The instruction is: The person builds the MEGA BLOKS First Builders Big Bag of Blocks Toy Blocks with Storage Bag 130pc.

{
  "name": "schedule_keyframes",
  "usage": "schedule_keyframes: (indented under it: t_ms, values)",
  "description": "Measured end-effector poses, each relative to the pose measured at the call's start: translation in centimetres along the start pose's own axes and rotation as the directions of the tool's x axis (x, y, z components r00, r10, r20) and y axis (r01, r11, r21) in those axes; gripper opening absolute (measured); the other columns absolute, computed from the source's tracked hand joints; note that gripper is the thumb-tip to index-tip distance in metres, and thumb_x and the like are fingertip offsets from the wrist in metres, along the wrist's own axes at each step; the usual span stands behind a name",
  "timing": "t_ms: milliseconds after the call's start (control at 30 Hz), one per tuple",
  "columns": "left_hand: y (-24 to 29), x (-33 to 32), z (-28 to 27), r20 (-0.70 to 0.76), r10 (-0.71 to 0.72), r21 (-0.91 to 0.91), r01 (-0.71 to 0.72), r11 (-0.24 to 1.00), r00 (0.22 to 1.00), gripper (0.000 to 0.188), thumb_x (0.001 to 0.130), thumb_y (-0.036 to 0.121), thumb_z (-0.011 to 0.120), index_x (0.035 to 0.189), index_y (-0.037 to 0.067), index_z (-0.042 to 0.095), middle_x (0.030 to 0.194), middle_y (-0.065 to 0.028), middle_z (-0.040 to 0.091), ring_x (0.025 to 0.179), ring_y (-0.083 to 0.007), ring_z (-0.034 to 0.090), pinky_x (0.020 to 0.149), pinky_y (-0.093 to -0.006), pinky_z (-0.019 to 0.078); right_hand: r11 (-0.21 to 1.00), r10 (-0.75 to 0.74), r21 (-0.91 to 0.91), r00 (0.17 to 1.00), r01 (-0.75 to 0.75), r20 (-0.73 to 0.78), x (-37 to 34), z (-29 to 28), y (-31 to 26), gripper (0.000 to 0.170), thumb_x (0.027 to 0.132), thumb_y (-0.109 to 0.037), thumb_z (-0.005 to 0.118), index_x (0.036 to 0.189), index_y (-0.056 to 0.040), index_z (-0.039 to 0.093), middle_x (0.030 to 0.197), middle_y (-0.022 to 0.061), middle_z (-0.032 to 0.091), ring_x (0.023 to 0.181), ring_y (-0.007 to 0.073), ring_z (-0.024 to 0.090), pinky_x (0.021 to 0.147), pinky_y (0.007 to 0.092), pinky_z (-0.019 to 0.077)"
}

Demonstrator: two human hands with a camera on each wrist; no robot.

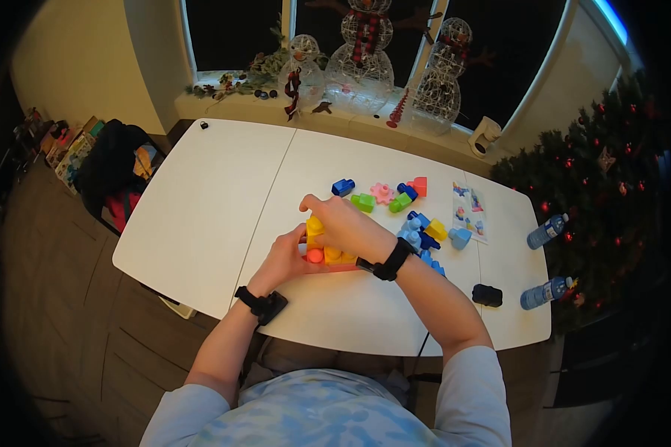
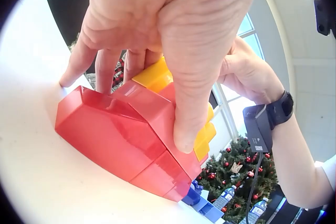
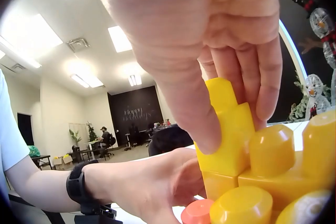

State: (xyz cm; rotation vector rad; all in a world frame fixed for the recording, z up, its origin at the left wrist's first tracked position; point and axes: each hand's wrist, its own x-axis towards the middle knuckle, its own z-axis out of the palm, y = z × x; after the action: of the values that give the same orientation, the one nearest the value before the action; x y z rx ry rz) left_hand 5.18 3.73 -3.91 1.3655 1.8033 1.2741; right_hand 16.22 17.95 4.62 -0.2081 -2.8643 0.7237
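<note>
The right hand (image 3: 199, 35) pinches a bright yellow block (image 3: 231, 134) between thumb and fingers in the right wrist view; the block stands upright on an orange-yellow block (image 3: 289, 179) with round studs. A coral round stud (image 3: 198, 211) shows beside it. In the left wrist view the left hand (image 2: 168, 29) grips a red block base (image 2: 118, 140), thumb on the near side and fingers at the far side, with yellow blocks (image 2: 202, 142) on top. The head view has the left hand (image 1: 278, 261) at the left of this stack and the right hand (image 1: 348, 226) over its top.
Behind and right of the stack lie loose blocks: blue (image 1: 343, 187), green (image 1: 363, 202), a pink gear-shaped piece (image 1: 382, 194), red (image 1: 419, 186) and light blue (image 1: 460, 238). A picture sheet (image 1: 470, 212), a black case (image 1: 487, 296) and two water bottles (image 1: 547, 232) are farther right.
</note>
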Motion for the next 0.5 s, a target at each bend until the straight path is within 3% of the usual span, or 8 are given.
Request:
schedule_keyframes:
  t_ms: [67,233,333,400,500]
  values:
    - [0.0,0.1,-0.2,0.035,-0.004,0.035,0.003,0.999,0.999,0.079,0.066,0.021,0.097,0.132,0.002,0.058,0.119,-0.0145,0.073,0.112,-0.0288,0.070,0.097,-0.0389,0.0577,1.000,0.014,-0.014,1.000,-0.014,0.018,0.1,0.0,-0.3,0.051,0.080,-0.011,0.079,0.125,-0.0048,0.057,0.083,0.0197,0.072,0.084,0.0394,0.071,0.074,0.0449,0.0565]
    - [-0.4,0.3,-0.1,0.036,-0.039,0.069,0.036,0.997,0.999,0.079,0.066,0.021,0.097,0.132,0.002,0.058,0.119,-0.0145,0.073,0.112,-0.0286,0.070,0.098,-0.0390,0.0577,1.000,-0.009,0.004,1.000,0.009,0.013,0.0,-0.4,-0.1,0.055,0.080,-0.013,0.080,0.129,-0.0059,0.057,0.084,0.0209,0.071,0.086,0.0403,0.070,0.073,0.0453,0.0559]
    - [-0.8,0.4,0.0,0.030,-0.016,0.062,0.014,0.998,0.999,0.078,0.066,0.020,0.096,0.131,0.002,0.058,0.120,-0.0142,0.072,0.112,-0.0280,0.070,0.097,-0.0389,0.0580,0.996,0.054,0.067,0.991,-0.062,0.119,0.0,-2.3,0.5,0.060,0.081,-0.015,0.080,0.135,-0.0077,0.056,0.095,0.0221,0.073,0.092,0.0405,0.070,0.080,0.0437,0.0564]
    - [-1.0,0.4,0.1,0.019,0.015,0.047,-0.016,0.999,1.000,0.077,0.066,0.019,0.096,0.131,0.002,0.058,0.120,-0.0140,0.072,0.112,-0.0275,0.070,0.097,-0.0388,0.0584,0.972,-0.049,0.224,0.992,0.075,-0.120,1.2,-3.3,4.1,0.059,0.083,-0.017,0.080,0.137,-0.0089,0.059,0.107,0.0216,0.073,0.099,0.0404,0.070,0.089,0.0429,0.0561]
    - [-0.9,0.3,0.2,0.017,-0.007,0.035,0.006,0.999,1.000,0.075,0.066,0.018,0.095,0.129,0.002,0.058,0.119,-0.0133,0.072,0.110,-0.0267,0.070,0.095,-0.0386,0.0595,0.997,0.050,0.069,0.977,-0.037,-0.205,3.4,-5.3,9.7,0.053,0.084,-0.018,0.079,0.134,-0.0092,0.065,0.122,0.0181,0.071,0.110,0.0381,0.067,0.099,0.0431,0.0533]
